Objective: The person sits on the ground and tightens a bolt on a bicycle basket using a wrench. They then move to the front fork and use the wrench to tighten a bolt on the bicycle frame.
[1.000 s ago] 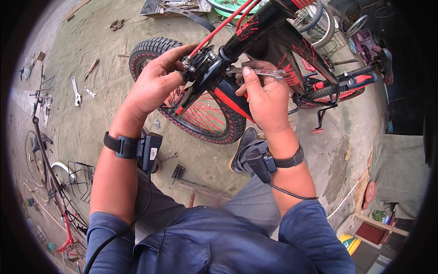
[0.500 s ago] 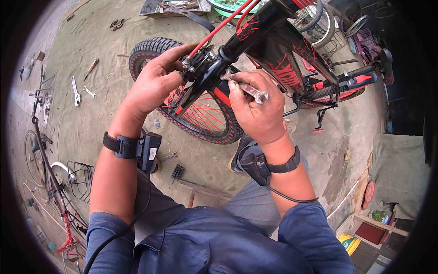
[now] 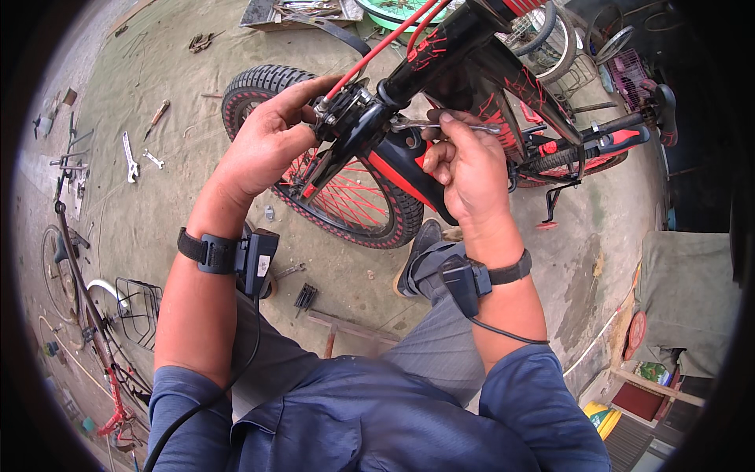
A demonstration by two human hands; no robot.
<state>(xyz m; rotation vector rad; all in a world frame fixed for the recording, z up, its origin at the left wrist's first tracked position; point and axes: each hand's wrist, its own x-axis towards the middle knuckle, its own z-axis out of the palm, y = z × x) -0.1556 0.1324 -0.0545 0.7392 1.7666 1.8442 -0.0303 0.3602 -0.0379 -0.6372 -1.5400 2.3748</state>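
Wrench (image 3: 417, 123), silver metal, shaft part-hidden, pinched in right hand (image 3: 472, 169). Left hand (image 3: 271, 145): some fingertips obscured by black metal mechanism (image 3: 344, 112); grip indeterminable.

My feed shows me a worn, greenish-grey floor (image 3: 98, 169) with a wrench (image 3: 130, 161) at the left, a smaller wrench (image 3: 154, 160) just beside it, and an orange-handled tool (image 3: 160, 116) near both. I also see a small black part (image 3: 307, 296) by the legs and, farther off, a metal tray (image 3: 258, 14) of loose pieces.
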